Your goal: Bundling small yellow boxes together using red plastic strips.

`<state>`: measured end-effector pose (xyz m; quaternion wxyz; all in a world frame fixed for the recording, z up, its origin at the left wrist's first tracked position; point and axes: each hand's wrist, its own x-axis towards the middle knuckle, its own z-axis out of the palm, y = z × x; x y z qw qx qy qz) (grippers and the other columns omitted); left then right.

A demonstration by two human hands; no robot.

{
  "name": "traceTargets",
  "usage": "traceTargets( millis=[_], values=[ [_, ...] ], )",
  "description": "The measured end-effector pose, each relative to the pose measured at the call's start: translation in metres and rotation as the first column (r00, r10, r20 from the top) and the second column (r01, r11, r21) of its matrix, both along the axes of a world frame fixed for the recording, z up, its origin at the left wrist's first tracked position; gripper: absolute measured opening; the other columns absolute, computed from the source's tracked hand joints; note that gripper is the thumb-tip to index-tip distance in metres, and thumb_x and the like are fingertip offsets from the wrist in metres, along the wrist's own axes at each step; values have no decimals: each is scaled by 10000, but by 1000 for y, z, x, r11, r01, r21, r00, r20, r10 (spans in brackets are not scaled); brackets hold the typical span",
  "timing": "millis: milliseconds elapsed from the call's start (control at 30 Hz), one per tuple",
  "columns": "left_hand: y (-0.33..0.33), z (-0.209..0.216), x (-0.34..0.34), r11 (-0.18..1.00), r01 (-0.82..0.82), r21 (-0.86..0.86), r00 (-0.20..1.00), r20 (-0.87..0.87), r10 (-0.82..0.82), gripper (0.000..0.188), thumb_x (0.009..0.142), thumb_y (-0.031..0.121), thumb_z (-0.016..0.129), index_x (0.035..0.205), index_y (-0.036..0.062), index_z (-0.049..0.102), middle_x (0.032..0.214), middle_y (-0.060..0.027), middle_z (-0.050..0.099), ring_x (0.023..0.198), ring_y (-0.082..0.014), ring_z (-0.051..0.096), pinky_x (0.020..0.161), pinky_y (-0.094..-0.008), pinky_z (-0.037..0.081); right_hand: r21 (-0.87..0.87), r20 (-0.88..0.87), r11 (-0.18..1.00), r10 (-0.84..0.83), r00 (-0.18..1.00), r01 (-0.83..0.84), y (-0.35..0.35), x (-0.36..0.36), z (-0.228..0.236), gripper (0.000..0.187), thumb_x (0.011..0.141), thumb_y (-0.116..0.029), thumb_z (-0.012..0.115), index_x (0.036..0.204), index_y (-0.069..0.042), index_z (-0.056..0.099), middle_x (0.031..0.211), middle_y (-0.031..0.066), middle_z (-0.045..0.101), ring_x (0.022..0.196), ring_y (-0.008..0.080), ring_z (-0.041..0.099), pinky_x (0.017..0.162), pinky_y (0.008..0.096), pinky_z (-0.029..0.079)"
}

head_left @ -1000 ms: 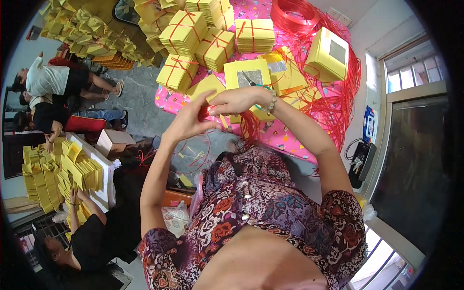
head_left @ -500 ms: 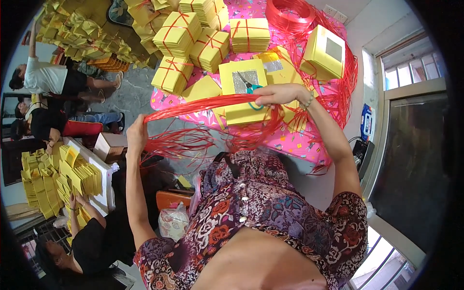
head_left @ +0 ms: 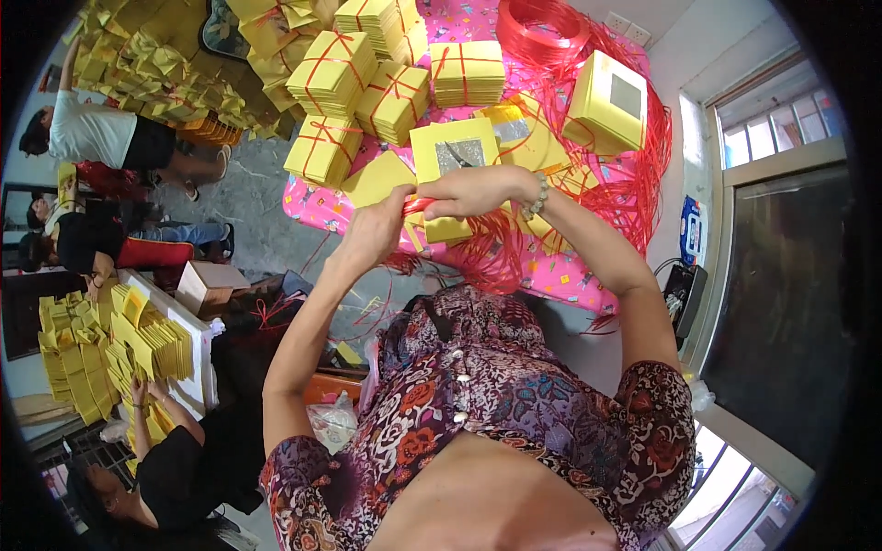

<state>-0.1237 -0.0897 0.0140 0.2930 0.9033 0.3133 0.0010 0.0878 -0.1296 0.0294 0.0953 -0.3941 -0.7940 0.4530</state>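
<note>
My left hand [head_left: 375,230] is closed round a bundle of red plastic strands [head_left: 420,205]. Right beside it, my right hand [head_left: 478,191] grips the same bundle, leaving only a short bright piece showing between the two. Loose ends hang in a tangle [head_left: 491,253] below my right hand. Beyond that hand lies a yellow paper stack [head_left: 430,138] with a silvery square on top. The dark blades of a pair of scissors [head_left: 457,154] show over this stack; my right hand hides the handles.
Several red-tied yellow bundles [head_left: 329,72] stand on the pink patterned tablecloth [head_left: 308,202]. A coil of red strand [head_left: 542,26] and an untied yellow stack [head_left: 602,101] are at the far right. On the left, people work near a white table [head_left: 202,358] piled with yellow paper.
My hands have come together; the left moved right and the right moved left. The strand stretch between them has shortened. Strands that hung beneath my left hand are now mostly out of view there.
</note>
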Motion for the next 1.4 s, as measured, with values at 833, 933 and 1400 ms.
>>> traceTargets(
  millis=[833, 933, 1400],
  values=[
    [-13, 5, 16, 966, 203, 160, 902, 353, -249, 894, 720, 345, 731, 1369, 5, 221, 1171, -250, 495, 1095, -368, 484, 947, -445, 343, 579, 458, 816, -331, 825, 6, -38, -21, 2, 131, 788, -119, 522, 835, 1, 545, 688, 148, 629, 651, 280, 640, 572, 423, 483],
    [-18, 2, 34, 943, 121, -311, 966, 254, -41, 741, 828, 243, 630, 1356, -14, 179, 1006, -271, 564, 940, -386, 567, 801, -429, 432, 589, 480, 806, -294, 827, -55, -39, -14, -5, 128, 788, -152, 540, 791, -30, 581, 681, 133, 631, 644, 249, 642, 553, 409, 484],
    [-10, -22, 2, 906, 15, -423, 953, 281, 116, 167, 933, 118, 408, 1030, 24, 507, 695, -40, 459, 634, -133, 435, 570, -287, 377, 305, -16, 827, -491, 871, 472, -38, 92, -13, 248, 901, -250, 477, 926, -20, 565, 776, 137, 579, 759, 257, 589, 686, 360, 457]
  ],
)
